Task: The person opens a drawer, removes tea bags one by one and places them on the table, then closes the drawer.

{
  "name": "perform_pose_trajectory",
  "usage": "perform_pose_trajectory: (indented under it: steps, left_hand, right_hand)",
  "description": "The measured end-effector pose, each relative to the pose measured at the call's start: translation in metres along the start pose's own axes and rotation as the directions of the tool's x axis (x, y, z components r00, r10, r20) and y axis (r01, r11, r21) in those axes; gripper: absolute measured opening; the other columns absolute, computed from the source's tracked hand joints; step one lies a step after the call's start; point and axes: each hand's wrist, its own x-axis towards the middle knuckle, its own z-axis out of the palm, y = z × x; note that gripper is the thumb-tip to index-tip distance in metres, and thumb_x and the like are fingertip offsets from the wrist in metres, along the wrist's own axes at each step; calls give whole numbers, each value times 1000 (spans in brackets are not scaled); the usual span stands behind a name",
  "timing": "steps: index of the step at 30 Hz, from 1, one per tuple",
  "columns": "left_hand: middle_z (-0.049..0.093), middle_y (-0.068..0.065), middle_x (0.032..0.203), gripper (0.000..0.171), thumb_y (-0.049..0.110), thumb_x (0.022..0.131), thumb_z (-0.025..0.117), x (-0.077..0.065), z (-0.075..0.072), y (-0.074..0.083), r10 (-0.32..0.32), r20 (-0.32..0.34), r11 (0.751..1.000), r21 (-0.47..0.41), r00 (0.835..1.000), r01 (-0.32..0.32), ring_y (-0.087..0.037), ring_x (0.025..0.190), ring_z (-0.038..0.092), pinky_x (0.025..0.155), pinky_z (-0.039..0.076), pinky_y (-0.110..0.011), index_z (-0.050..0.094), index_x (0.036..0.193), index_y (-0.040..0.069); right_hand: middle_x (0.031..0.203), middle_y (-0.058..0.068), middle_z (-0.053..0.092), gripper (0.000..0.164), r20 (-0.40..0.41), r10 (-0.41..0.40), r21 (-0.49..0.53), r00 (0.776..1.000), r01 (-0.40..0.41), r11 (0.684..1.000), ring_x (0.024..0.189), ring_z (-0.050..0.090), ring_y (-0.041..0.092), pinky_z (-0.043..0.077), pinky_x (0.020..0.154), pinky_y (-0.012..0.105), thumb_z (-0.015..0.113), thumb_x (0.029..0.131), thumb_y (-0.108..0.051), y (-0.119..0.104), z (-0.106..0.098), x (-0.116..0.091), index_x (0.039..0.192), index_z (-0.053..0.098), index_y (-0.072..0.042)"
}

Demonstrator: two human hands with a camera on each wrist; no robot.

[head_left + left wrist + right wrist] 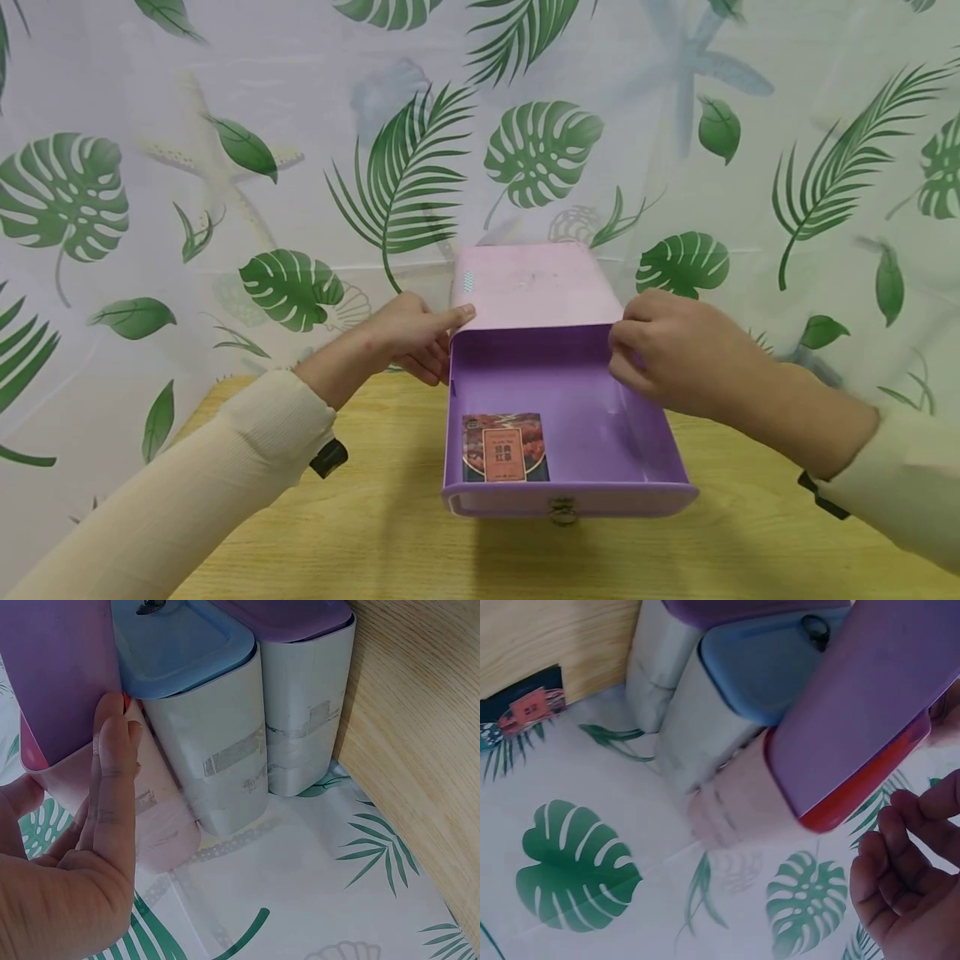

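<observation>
A pink drawer box (pixel 536 287) with its purple drawer (pixel 592 375) pulled out tops a stack. Inside the drawer, at its front left, lies a dark packet with a red label (pixel 506 450). My left hand (pixel 408 333) grips the box's left front corner, thumb on the top edge and fingers along the side. In the left wrist view the left hand (pixel 97 817) reaches up beside the purple drawer. Beside the right front corner is my right hand (pixel 667 354), fingers loosely curled. The right wrist view shows the right hand (pixel 919 877) apart from the box, holding nothing.
Beneath the pink box are a blue-fronted drawer (pixel 187 649) and a purple-fronted drawer (pixel 289 619) in whitish casings. A similar packet (pixel 529 709) stands on the wooden table (pixel 360 500), beside the leaf-patterned curtain (pixel 300 208). A metal ring (pixel 562 512) hangs on the open drawer's front.
</observation>
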Motion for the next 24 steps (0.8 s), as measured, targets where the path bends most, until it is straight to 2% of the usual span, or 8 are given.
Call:
perform_pose_trajectory:
  steps: [3, 6, 10, 15, 20, 24]
  left_hand:
    - [67, -18, 74, 64, 58, 85, 54, 0, 0, -1, -1, -1, 1000, 0, 1000, 1, -31, 71, 65, 60, 58, -37, 62, 87, -6]
    - [67, -18, 74, 64, 58, 85, 54, 0, -1, -1, -3, -2, 1000, -2, 1000, 3, -31, 72, 65, 60, 58, -37, 62, 87, -6]
    - [67, -18, 74, 64, 57, 85, 54, -1, -1, -2, -1, -3, 1000, -10, 1000, 1, -33, 74, 65, 60, 58, -37, 62, 87, -6]
    - [67, -18, 75, 64, 58, 85, 54, -1, -1, -2, -1, -3, 1000, -14, 1000, 1, -32, 73, 65, 61, 58, -37, 62, 88, -6]
    - [67, -18, 75, 65, 58, 85, 54, -1, -1, -2, 1, -2, 1000, -16, 1000, -1, -30, 71, 65, 63, 57, -39, 62, 88, -6]
    - [67, -18, 75, 65, 59, 85, 54, 0, -1, -1, 5, 8, 1000, -21, 1000, -5, -30, 70, 65, 62, 57, -39, 63, 87, -6]
  right_hand:
    - [67, -6, 45, 10, 94, -39, 61, 995, 33, 998, 63, 41, 11, 43, 50, 27, 59, 71, -11, -9, 1, 4, 65, 58, -18]
    - [76, -5, 51, 3, 216, -87, 127, 973, 61, 990, 71, 47, 11, 49, 60, 28, 63, 74, -13, -16, 6, 6, 76, 63, -16]
    - [95, 0, 58, 23, 319, -147, 201, 936, 85, 976, 88, 54, 14, 54, 74, 33, 68, 78, -18, -22, 15, 8, 100, 64, -13]
    - [101, 0, 62, 37, 352, -159, 269, 922, 63, 961, 93, 56, 13, 54, 77, 33, 66, 80, -15, -29, 26, 12, 116, 59, -13]
    - [95, -2, 61, 43, 345, -191, 326, 919, 74, 943, 85, 55, 9, 54, 72, 29, 67, 78, -11, -33, 33, 17, 119, 56, -15]
    - [106, -4, 62, 44, 341, -245, 362, 908, 114, 925, 95, 54, 9, 52, 81, 31, 67, 78, -13, -34, 36, 19, 120, 57, -17]
